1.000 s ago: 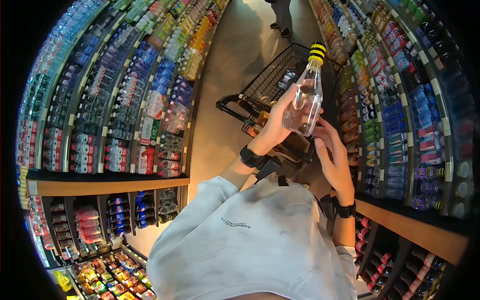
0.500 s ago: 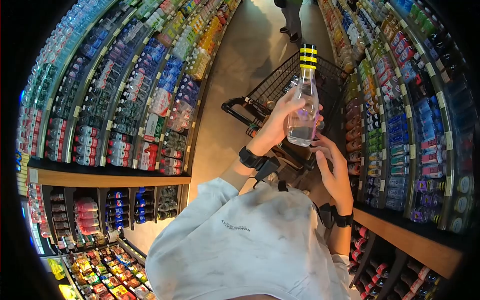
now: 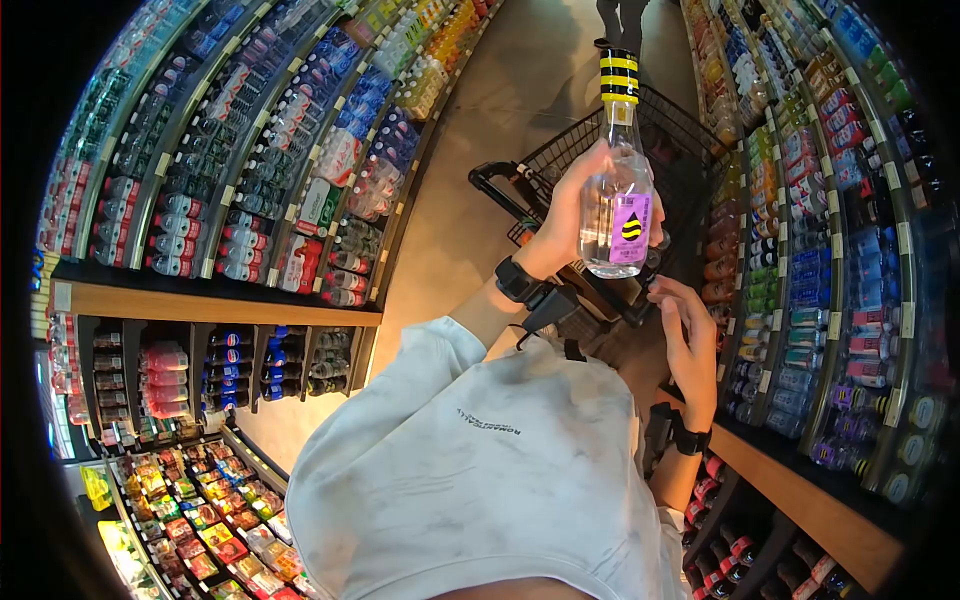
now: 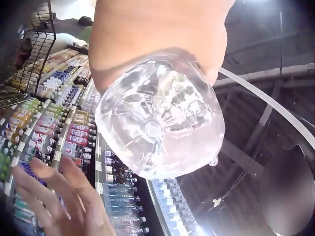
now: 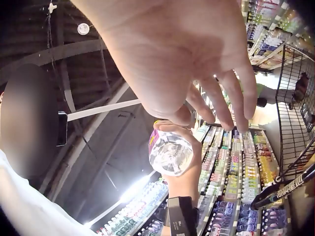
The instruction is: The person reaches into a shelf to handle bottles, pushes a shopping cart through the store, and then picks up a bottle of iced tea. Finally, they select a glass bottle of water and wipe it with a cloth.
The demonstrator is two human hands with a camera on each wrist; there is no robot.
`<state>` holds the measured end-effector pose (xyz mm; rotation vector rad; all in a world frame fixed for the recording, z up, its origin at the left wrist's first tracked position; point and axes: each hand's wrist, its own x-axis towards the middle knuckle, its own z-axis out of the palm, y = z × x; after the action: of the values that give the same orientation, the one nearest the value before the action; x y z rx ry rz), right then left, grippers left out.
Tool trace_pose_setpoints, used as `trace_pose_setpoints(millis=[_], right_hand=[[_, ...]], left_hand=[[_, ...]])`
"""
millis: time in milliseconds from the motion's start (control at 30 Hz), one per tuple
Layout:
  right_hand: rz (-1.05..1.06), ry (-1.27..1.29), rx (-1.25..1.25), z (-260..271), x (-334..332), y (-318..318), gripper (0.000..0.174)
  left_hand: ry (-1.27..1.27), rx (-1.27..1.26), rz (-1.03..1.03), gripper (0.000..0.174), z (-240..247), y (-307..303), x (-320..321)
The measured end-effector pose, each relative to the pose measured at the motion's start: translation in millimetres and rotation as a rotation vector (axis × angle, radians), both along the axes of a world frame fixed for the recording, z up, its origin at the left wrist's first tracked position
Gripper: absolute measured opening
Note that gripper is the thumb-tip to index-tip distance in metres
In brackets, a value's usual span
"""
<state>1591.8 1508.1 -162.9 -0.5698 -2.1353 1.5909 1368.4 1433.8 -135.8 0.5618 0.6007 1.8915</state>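
Observation:
A clear bottle [image 3: 618, 180] with a black-and-yellow striped neck and a purple label stands upright in the left hand [image 3: 568, 222], whose fingers wrap round its body. The left wrist view shows the clear base of the bottle [image 4: 160, 118] close up, below the left hand [image 4: 157, 34]. Below and to the right of the bottle, the right hand [image 3: 690, 345] is raised with loosely bent fingers, apart from it and holding nothing. In the right wrist view the right hand [image 5: 182, 54] spreads its fingers above the bottle [image 5: 171, 153].
A black wire cart [image 3: 560, 150] stands in the aisle beyond the hands, and past it a person's legs [image 3: 622, 22] show. Shelves of bottles [image 3: 240, 200] line the left side, more drink shelves [image 3: 800, 250] the right. Packaged goods [image 3: 200, 520] lie at lower left.
The left hand has turned the bottle, so its purple label now faces the head camera. In the head view the cart and aisle have shifted to the right.

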Motion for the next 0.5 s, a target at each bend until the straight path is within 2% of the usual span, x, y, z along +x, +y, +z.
trace_pose_setpoints(millis=[100,200,333,433,500], right_hand=[[-0.005,0.012,-0.019,-4.0,-2.7,-1.7,0.03],[-0.003,0.004,-0.032,-4.1,-4.9,-4.0,0.03],[0.0,-0.014,-0.054,-9.0,-8.0,-6.2,0.03],[0.002,-0.027,-0.063,-11.9,-13.8,-8.7,0.03],[0.008,-0.035,-0.069,-14.1,-18.8,-10.2,0.031]], left_hand=[[-0.027,0.107,0.014,0.068,-1.1,-0.9,-4.7],[0.05,0.112,-0.021,0.07,-3.9,-5.9,-15.3],[-0.042,0.145,-0.051,0.07,-3.9,-13.8,-20.7],[-0.052,0.237,-0.113,0.064,-9.5,-19.9,-31.6],[-0.048,0.21,-0.098,0.065,-9.7,-24.9,-35.3]])
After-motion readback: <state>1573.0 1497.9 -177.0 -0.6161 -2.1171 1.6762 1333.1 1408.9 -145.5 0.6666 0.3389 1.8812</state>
